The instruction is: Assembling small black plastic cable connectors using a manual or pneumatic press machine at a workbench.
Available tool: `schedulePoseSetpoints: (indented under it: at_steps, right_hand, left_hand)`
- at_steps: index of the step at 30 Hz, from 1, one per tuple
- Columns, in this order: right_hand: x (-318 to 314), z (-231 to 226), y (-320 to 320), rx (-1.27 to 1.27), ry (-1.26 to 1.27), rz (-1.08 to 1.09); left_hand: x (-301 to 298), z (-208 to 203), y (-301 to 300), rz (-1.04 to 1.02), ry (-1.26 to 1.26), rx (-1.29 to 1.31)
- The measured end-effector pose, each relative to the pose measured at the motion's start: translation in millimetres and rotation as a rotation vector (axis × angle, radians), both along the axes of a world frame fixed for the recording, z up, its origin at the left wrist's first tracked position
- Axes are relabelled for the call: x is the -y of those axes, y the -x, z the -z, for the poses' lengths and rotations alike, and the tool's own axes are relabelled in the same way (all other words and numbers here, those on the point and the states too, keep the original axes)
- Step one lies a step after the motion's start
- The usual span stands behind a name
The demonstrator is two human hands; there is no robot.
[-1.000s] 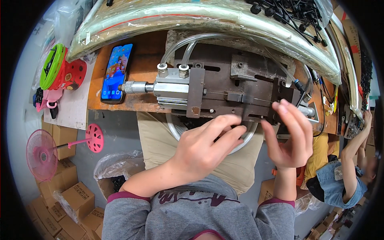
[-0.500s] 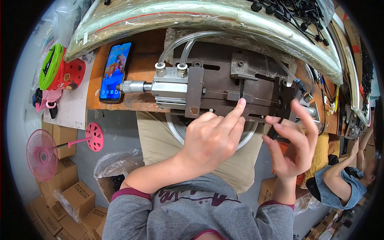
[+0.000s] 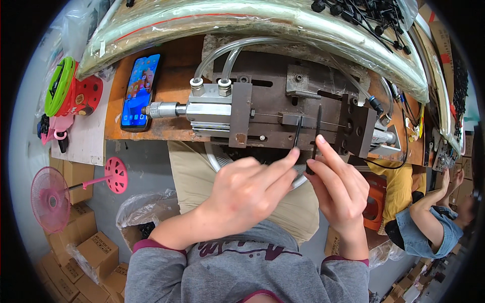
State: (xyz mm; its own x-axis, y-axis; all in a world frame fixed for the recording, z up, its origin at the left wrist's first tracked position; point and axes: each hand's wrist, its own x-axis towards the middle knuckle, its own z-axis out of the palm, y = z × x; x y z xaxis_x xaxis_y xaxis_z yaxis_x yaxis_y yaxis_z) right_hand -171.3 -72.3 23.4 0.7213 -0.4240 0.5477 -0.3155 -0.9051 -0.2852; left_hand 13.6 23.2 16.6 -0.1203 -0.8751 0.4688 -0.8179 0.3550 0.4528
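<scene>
A thin black rod lies across the small metal block in the middle of the brown machine fixture. Its near end meets the index fingertip of my left hand, whose fingers are bent together round that end; the thumb is hidden. My right hand pinches a second black rod by its thicker lower end. That rod points away from me, just right of the first. A thin wire or shaft runs through the block toward the silver air cylinder.
A phone lies on the bench left of the cylinder. Clear hoses arch over the fixture. Behind are plastic-wrapped strips and a pile of black capped rods. A pink fan stands left; another person sits at right.
My right hand has moved left with its rod, now beside the block. The first rod has slid toward me from under the bracket, with my left fingers drawn back at its near end.
</scene>
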Motion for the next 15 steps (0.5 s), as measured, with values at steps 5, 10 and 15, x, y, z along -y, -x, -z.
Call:
schedulePoseSetpoints:
  at_steps: [5, 10, 15]
  right_hand:
    - [-3.3, 6.9, -13.5, -0.148, -0.018, 0.006]
    - [-3.4, 2.8, -25.5, -0.214, -0.014, 0.065]
    - [-2.8, -3.4, -27.3, -0.261, 0.001, 0.067]
  left_hand:
    - [-15.8, 7.3, -5.2, 0.149, -0.087, -0.039]
    - [-16.2, 2.7, -7.4, 0.117, -0.04, -0.075]
    - [-14.4, 9.4, -1.7, 0.153, 0.04, -0.127]
